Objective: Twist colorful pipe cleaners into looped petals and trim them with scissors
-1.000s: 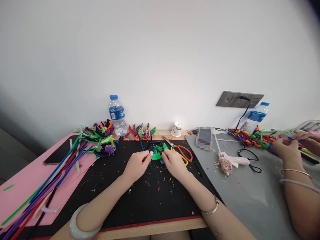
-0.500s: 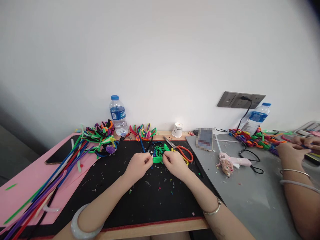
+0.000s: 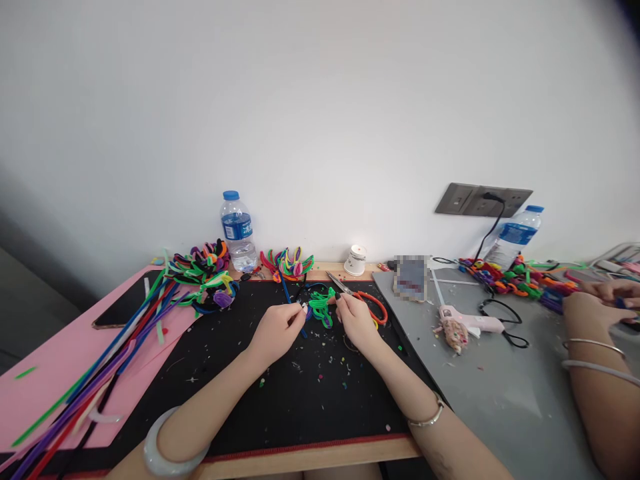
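Observation:
Above the black mat (image 3: 230, 393), my left hand (image 3: 281, 325) is closed in a pinch at the left edge of a green and blue pipe-cleaner piece (image 3: 321, 307). My right hand (image 3: 356, 321) is on the other side of that piece, thumb and forefinger pressed together near its green end; what lies between those fingertips is too small to make out. Scissors with orange handles (image 3: 371, 305) lie just behind my right hand. A blue pipe cleaner (image 3: 287, 292) lies behind my left hand.
Loose pipe cleaners (image 3: 107, 363) and a phone (image 3: 123, 303) lie left. Behind stand a water bottle (image 3: 239, 233) and paper cup (image 3: 356, 260). At right are a glue gun (image 3: 475, 323) and another person's hands (image 3: 603, 303).
My right hand has shifted slightly right and turned, drawing away from my left hand. More of the green piece shows between them. The other person's hands at the right have moved a little.

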A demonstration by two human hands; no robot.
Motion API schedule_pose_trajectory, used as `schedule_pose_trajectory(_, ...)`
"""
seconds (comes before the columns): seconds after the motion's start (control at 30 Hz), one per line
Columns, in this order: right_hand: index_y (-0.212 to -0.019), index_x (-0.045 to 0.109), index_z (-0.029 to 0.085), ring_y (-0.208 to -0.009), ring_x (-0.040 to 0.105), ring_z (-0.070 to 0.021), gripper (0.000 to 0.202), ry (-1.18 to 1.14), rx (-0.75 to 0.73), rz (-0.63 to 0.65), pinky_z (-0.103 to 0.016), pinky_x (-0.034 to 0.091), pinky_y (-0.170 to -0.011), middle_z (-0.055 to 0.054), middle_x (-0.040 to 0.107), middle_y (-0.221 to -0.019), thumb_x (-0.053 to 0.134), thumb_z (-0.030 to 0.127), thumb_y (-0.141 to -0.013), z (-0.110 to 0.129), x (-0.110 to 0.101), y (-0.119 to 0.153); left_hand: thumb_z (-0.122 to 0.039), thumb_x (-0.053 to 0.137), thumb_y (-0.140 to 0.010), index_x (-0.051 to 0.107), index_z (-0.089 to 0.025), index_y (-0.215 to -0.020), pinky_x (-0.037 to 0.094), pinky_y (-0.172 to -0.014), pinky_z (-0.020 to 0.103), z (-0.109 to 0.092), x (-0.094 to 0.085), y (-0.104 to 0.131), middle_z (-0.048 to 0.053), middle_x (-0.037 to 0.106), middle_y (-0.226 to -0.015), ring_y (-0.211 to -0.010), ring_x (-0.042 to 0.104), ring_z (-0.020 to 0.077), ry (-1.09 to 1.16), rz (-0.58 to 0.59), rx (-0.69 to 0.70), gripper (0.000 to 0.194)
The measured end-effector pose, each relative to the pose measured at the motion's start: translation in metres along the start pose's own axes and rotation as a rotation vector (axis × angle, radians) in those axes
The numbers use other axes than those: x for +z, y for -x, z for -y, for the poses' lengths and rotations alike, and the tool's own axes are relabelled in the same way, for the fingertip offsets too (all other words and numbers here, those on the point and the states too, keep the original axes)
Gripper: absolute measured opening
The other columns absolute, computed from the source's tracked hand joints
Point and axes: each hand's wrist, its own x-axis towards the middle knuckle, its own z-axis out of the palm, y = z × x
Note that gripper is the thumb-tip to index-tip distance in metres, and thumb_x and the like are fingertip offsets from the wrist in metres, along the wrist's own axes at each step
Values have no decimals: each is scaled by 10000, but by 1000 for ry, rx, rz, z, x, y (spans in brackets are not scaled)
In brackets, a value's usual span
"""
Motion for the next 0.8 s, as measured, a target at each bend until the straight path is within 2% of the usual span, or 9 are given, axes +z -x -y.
schedule_pose_trajectory(0.1,-884,555,171,-504,452,-120,299,-78,-2,-5,-216,325,-522,25,465,-526,296,321,-878,1,1,1,-295,316,-860,353,-168,-530,225,-503,216,-2,-4,0,-44,346,-491,-469,315,83,-88,-52,-10,355)
schedule_pose_trajectory(0.23,-868,529,175,-460,395,-112,260,-107,12,-31,-213,290,-475,41,411,-498,321,331,-869,2,-1,2,-286,321,-846,381,-173,-523,238,-515,225,-3,-17,-2,-26,397,-492,-470,353,97,-278,-124,-40,347)
schedule_pose_trajectory(0.37,-823,521,176,-466,378,-108,258,-103,2,-77,-208,277,-467,39,395,-503,326,338,-869,4,-4,3,-276,364,-803,445,-175,-536,233,-502,232,3,-40,-6,-5,474,-509,-489,402,118,-443,-200,-93,296)
schedule_pose_trajectory(0.47,-800,531,173,-469,379,-105,275,-112,-11,-95,-204,281,-469,34,401,-506,314,326,-873,6,-5,3,-278,410,-753,460,-176,-536,236,-484,228,12,-59,-8,-3,468,-490,-491,415,128,-514,-299,-184,245)
schedule_pose_trajectory(0.57,-784,545,168,-476,385,-105,292,-117,-19,-111,-201,286,-471,27,414,-511,312,320,-872,6,-5,4,-261,420,-739,490,-183,-636,296,-512,223,24,-76,-9,-11,465,-529,-525,449,137,-537,-458,-244,147)
schedule_pose_trajectory(0.63,-781,551,166,-480,392,-107,298,-119,-24,-116,-200,291,-472,23,430,-517,313,321,-871,6,-4,4,-252,437,-720,505,-176,-787,358,-582,234,31,-87,-9,9,518,-645,-624,498,161,-564,-585,-281,122)
schedule_pose_trajectory(0.7,-776,557,164,-481,402,-109,308,-121,-28,-113,-201,294,-471,17,450,-522,311,323,-872,6,-4,4,-214,446,-688,483,-157,-916,398,-692,262,41,-97,-9,52,561,-813,-779,528,198,-618,-670,-336,238)
schedule_pose_trajectory(0.73,-772,558,164,-481,407,-110,313,-120,-29,-112,-202,296,-470,14,460,-524,309,324,-872,5,-4,4,-216,453,-678,474,-146,-956,401,-753,292,46,-103,-9,78,564,-889,-860,522,225,-659,-677,-381,287)
schedule_pose_trajectory(0.8,-767,560,163,-480,414,-111,318,-111,-29,-115,-203,298,-470,11,474,-529,308,326,-873,5,-4,4,-250,479,-663,467,-129,-1009,393,-816,366,63,-115,-5,122,550,-975,-969,491,284,-687,-583,-525,367)
